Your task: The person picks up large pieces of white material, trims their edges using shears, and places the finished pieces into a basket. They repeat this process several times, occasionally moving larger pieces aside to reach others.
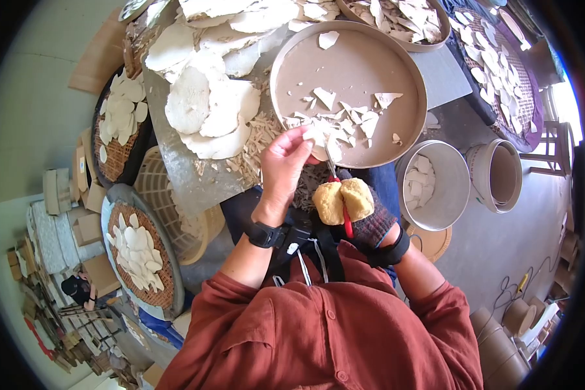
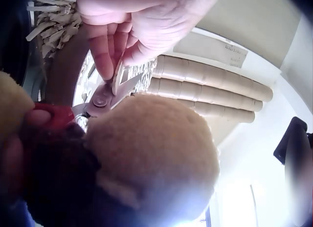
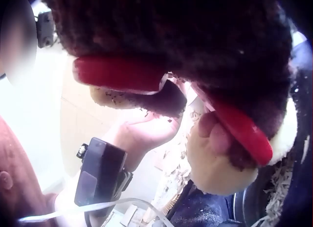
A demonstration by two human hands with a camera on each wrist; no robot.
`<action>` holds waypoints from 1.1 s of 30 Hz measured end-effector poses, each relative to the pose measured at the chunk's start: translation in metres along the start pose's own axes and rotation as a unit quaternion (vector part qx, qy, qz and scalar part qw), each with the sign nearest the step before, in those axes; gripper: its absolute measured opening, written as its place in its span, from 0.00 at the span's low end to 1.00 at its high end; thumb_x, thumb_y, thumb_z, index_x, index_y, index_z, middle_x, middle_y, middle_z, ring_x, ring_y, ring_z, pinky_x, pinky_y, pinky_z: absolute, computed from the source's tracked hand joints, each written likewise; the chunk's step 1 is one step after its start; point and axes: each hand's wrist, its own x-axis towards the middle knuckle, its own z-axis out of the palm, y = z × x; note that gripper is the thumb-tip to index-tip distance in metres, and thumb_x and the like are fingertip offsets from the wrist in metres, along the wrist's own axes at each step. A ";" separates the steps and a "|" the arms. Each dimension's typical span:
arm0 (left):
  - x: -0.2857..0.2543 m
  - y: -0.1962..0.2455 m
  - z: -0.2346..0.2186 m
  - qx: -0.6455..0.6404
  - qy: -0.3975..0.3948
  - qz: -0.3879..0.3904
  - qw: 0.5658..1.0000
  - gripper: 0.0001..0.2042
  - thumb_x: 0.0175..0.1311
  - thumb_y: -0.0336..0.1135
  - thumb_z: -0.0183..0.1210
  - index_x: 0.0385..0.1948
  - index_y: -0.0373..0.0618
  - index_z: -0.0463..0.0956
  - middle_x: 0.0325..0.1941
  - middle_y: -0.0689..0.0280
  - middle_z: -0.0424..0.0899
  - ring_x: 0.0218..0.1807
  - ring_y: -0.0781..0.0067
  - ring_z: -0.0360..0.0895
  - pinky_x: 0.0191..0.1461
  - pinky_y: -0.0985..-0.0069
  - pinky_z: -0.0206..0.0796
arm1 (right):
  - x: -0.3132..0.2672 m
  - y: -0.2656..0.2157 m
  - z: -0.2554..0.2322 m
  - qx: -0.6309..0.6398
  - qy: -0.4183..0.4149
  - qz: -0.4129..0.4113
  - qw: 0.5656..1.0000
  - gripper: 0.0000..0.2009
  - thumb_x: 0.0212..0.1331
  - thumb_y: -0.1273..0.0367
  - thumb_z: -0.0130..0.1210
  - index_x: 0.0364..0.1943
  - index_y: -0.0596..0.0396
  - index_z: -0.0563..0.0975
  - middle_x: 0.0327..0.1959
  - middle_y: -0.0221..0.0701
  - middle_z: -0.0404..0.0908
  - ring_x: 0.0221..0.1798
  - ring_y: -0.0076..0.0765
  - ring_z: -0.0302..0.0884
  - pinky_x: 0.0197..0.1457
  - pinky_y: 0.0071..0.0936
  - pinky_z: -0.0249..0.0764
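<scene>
My bare left hand (image 1: 285, 162) pinches a thin white slice (image 1: 323, 144) between thumb and fingers, over the near rim of a round tray (image 1: 409, 84). In a dark knit glove, my right hand (image 1: 378, 218) grips red-handled shears (image 1: 348, 224) padded with yellow sponge (image 1: 357, 198). The pivot of the shears (image 2: 100, 100) shows in the left wrist view, the blades up against the piece in my left fingers. Broken white pieces (image 1: 354, 117) lie in the tray. The right wrist view shows both red handles (image 3: 120, 74) held in the glove, standing apart.
Large white slices (image 1: 195, 104) and shavings (image 1: 257, 140) cover a metal board left of the tray. A bucket (image 1: 445, 195) with white pieces stands right, beside another bucket (image 1: 500, 175). Woven trays of slices (image 1: 140, 257) stand at the left. A second round tray (image 1: 429, 45) sits behind.
</scene>
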 end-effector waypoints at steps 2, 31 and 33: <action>-0.002 -0.002 0.001 0.027 -0.010 -0.006 1.000 0.13 0.59 0.24 0.55 0.47 0.34 0.73 0.35 0.63 0.81 0.30 0.80 0.78 0.34 0.83 0.73 | -0.001 -0.001 0.000 0.007 0.005 0.006 1.000 0.12 0.60 0.72 0.52 0.48 0.59 0.71 0.45 0.34 0.77 0.48 0.31 0.76 0.54 0.28 0.73; -0.046 -0.031 -0.156 0.564 0.191 0.222 0.772 0.25 0.52 0.26 0.56 0.54 0.35 0.61 0.60 0.46 0.62 0.61 0.45 0.61 0.63 0.60 0.56 | 0.013 -0.007 0.046 -0.061 -0.098 0.039 0.993 0.14 0.47 0.69 0.61 0.39 0.56 0.73 0.32 0.35 0.78 0.38 0.38 0.78 0.43 0.29 0.73; -0.063 -0.030 -0.118 0.537 0.132 0.223 0.803 0.22 0.53 0.27 0.56 0.52 0.37 0.64 0.59 0.46 0.63 0.60 0.46 0.62 0.62 0.61 0.57 | 0.007 -0.007 0.046 0.022 -0.078 0.070 0.994 0.14 0.48 0.70 0.60 0.40 0.56 0.73 0.33 0.34 0.78 0.39 0.35 0.78 0.43 0.28 0.73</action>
